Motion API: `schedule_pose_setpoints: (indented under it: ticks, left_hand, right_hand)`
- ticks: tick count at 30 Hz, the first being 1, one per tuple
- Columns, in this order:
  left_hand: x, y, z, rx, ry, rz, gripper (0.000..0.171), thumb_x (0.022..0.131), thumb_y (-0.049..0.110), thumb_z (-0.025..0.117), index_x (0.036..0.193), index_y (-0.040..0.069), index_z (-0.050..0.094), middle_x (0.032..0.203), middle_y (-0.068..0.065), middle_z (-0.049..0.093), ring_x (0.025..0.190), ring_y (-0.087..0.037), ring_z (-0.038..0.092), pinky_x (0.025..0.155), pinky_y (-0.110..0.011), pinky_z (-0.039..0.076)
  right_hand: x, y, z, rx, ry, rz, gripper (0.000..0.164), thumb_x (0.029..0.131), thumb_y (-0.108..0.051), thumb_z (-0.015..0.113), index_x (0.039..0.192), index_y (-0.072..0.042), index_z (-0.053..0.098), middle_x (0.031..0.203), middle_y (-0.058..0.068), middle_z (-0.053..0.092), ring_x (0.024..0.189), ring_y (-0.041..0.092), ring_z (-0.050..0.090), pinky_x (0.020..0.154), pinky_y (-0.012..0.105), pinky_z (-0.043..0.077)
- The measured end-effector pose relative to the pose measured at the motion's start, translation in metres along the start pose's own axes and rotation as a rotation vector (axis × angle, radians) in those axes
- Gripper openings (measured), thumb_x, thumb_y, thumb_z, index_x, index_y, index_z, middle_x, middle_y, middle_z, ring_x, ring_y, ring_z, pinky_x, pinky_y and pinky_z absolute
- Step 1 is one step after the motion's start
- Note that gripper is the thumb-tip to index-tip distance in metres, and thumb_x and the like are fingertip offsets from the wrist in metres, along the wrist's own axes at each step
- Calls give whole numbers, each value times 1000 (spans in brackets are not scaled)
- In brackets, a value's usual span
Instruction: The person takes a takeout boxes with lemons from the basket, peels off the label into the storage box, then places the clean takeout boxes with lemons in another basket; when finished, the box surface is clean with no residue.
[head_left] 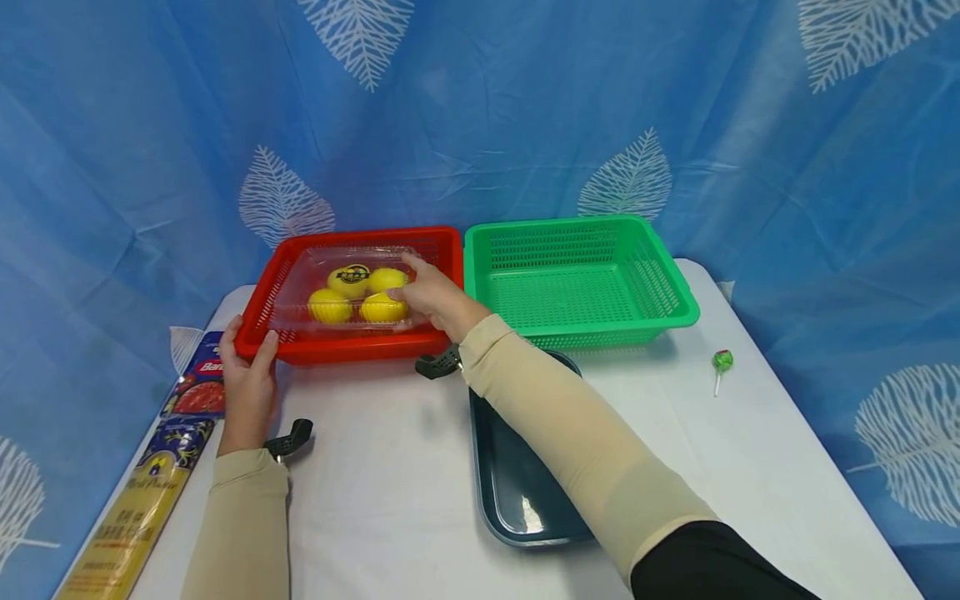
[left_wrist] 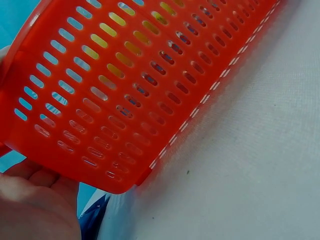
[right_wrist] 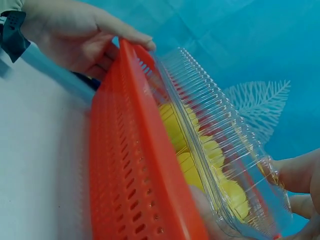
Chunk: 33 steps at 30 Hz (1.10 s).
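A clear plastic clamshell box [head_left: 294, 302] with several yellow round items [head_left: 330, 307] inside lies within the rim of the red slotted basket [head_left: 352, 348]. My right hand [head_left: 438, 298] grips the box by its right end, fingers on the far side and thumb nearer me. In the right wrist view the ridged lid of the box [right_wrist: 200, 95] stands above the basket's rim. My left hand [head_left: 247, 387] holds the basket's front left corner, thumb at the rim. From the left wrist, its palm [left_wrist: 37, 205] shows beside the slotted wall of the basket [left_wrist: 112, 107].
A green basket [head_left: 551, 292] stands right of the red one, both near the blue curtain. A dark tray [head_left: 517, 467] lies partly under my right forearm. At the right is a green lollipop [head_left: 722, 361]; two packets, one blue [head_left: 198, 379] and one yellow [head_left: 135, 508], lie along the left edge.
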<state>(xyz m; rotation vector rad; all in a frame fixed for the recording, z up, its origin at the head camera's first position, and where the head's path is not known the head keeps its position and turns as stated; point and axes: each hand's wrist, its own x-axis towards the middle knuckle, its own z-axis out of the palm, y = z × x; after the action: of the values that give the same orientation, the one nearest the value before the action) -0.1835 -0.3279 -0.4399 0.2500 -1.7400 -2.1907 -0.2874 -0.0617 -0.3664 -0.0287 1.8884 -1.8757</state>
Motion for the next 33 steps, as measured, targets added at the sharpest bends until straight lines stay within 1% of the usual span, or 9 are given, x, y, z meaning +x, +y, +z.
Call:
schedule_pose_setpoints:
  ticks: [9, 15, 19, 22, 27, 29, 31, 33]
  left_hand:
    - [-2, 1, 0, 3, -3, 7, 70, 90, 21, 64, 144, 33, 21, 150, 1, 19, 133, -17, 25, 103, -35, 31]
    - [-6, 3, 1, 11, 2, 5, 72, 89, 23, 65, 144, 32, 21, 150, 2, 19, 133, -16, 24, 103, -35, 31]
    - [-8, 4, 1, 12, 4, -3, 73, 88, 24, 65, 144, 33, 20, 150, 3, 19, 134, -15, 23, 104, -35, 30]
    - [-8, 5, 1, 6, -4, -3, 72, 89, 23, 65, 144, 33, 20, 150, 3, 18, 134, -15, 23, 104, -35, 29]
    - [-6, 3, 0, 10, -15, 1, 71, 90, 21, 63, 145, 33, 19, 150, 3, 17, 134, -16, 23, 104, -35, 29]
    - [-4, 3, 0, 17, -12, 0, 71, 90, 22, 63, 145, 33, 19, 151, 3, 17, 134, -16, 22, 104, -34, 29]
    - [-3, 3, 0, 24, -7, -2, 71, 90, 22, 63, 145, 33, 18, 151, 3, 17, 134, -15, 22, 104, -33, 30]
    - [-3, 3, 0, 24, -2, -3, 72, 90, 22, 63, 145, 32, 18, 151, 3, 17, 134, -15, 22, 104, -34, 29]
  right_hand:
    - [-13, -9, -4, -27, 2, 17, 77, 87, -8, 67, 147, -35, 27, 141, 13, 35, 71, 39, 65, 59, 44, 56]
    - [-24, -14, -5, -8, -19, 15, 76, 87, -8, 67, 147, -35, 28, 142, 13, 35, 74, 37, 65, 60, 45, 55]
    - [-31, -18, -5, -9, -46, 8, 77, 87, -9, 68, 147, -36, 28, 143, 11, 33, 68, 37, 63, 61, 45, 55]
    - [-37, -21, -6, -11, -50, -14, 78, 86, -8, 68, 147, -35, 27, 144, 11, 32, 67, 36, 62, 60, 45, 55]
    - [-46, -27, -10, -24, -48, -55, 79, 87, -6, 66, 148, -33, 24, 144, 12, 30, 82, 36, 65, 59, 46, 55]
    - [-49, -31, -12, -29, -51, -65, 79, 87, -6, 66, 149, -32, 24, 146, 11, 28, 85, 37, 64, 60, 46, 55]
    - [-53, -34, -14, -23, -61, -67, 78, 88, -6, 65, 149, -31, 24, 148, 10, 26, 83, 37, 63, 60, 46, 55]
    - [-55, -35, -15, -17, -69, -63, 77, 88, -7, 65, 149, -32, 24, 149, 9, 24, 75, 35, 63, 61, 46, 55]
